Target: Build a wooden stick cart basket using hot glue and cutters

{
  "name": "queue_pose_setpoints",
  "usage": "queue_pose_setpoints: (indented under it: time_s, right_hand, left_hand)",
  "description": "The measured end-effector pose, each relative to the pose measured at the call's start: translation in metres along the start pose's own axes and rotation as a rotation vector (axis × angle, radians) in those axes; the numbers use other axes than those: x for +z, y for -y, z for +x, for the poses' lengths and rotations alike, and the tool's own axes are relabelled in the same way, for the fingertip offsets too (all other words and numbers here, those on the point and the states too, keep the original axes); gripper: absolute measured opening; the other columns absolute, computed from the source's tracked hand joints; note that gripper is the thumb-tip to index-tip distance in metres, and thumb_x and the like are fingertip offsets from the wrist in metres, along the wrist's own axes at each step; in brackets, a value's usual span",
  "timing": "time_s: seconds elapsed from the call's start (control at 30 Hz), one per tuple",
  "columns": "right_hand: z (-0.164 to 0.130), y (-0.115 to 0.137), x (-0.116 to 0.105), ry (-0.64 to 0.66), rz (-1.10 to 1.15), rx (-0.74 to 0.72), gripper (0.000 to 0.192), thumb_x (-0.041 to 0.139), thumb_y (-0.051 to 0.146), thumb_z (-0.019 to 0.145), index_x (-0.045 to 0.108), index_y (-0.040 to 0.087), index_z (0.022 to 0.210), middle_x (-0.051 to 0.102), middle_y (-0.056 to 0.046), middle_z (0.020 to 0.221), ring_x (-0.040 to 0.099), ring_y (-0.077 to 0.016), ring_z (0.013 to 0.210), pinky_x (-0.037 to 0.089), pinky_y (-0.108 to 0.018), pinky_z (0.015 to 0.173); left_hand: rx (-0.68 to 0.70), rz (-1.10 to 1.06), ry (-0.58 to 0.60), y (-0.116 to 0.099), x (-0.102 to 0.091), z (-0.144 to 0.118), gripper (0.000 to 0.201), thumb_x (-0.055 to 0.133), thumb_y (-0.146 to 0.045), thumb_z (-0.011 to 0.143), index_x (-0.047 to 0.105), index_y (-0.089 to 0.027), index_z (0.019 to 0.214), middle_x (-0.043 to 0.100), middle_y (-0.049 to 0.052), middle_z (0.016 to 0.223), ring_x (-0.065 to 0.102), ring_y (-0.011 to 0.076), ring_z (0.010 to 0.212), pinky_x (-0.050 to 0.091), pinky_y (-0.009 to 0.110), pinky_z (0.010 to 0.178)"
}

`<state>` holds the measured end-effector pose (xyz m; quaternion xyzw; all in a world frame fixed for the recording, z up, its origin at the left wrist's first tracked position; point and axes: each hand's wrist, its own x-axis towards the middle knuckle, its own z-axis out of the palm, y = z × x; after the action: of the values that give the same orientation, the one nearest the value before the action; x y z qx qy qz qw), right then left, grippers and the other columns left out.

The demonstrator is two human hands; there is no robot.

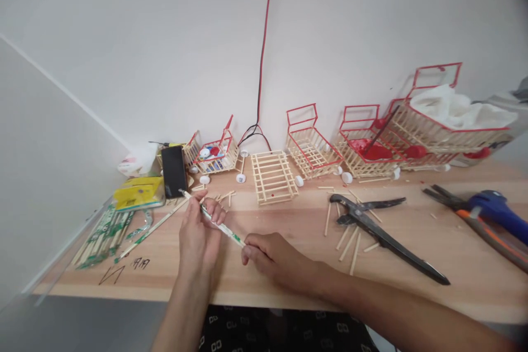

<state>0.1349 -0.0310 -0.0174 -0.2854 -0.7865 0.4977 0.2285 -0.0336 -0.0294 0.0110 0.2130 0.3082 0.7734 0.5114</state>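
Observation:
My left hand (201, 234) is closed round the upper part of a pair of chopsticks (229, 231) in a thin wrapper with green print. The lower right end of the chopsticks is pinched between the thumb and fingers of my right hand (276, 257). They slant over the table near its front edge. Left of my left hand lies another chopstick pair (159, 224) with a green-printed wrapper on its lower part. A bundle of wrapped chopsticks (101, 236) is farther left, beside a crumpled piece of wrapper (142, 225).
Small stick-built carts (311, 151) with red handles line the wall. A flat stick frame (274, 176) lies among them. Scissors-like black cutters (383, 236) and blue-and-orange pliers (480, 214) rest at right, near cut sticks (350, 247). A phone (174, 171) and yellow packet (138, 193) are at left.

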Motion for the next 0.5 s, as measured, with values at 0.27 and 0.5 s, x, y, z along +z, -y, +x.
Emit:
queue_pose_setpoints:
  time_s: [0.27, 0.5]
  right_hand:
    - [-0.005, -0.009, 0.008, 0.023, -0.080, -0.073, 0.025, 0.040, 0.021, 0.097, 0.057, 0.017, 0.079, 0.051, 0.003, 0.066, 0.045, -0.0106, 0.058, 0.034, -0.022, 0.061]
    - [-0.008, -0.014, 0.015, 0.035, -0.062, -0.225, 0.030, 0.035, 0.033, 0.102, 0.060, 0.018, 0.095, 0.065, -0.004, 0.084, 0.057, -0.0156, 0.073, 0.044, -0.026, 0.072]
  left_hand:
    - [0.136, 0.084, -0.029, 0.011, 0.016, -0.027, 0.028, 0.057, -0.036, 0.097, 0.049, -0.018, 0.077, 0.028, -0.009, 0.054, 0.021, 0.0056, 0.042, 0.023, 0.017, 0.039]
    - [0.147, 0.122, -0.074, 0.027, 0.023, -0.063, 0.037, 0.056, -0.045, 0.096, 0.046, -0.019, 0.071, 0.023, -0.009, 0.055, 0.018, 0.0063, 0.043, 0.024, 0.017, 0.040]
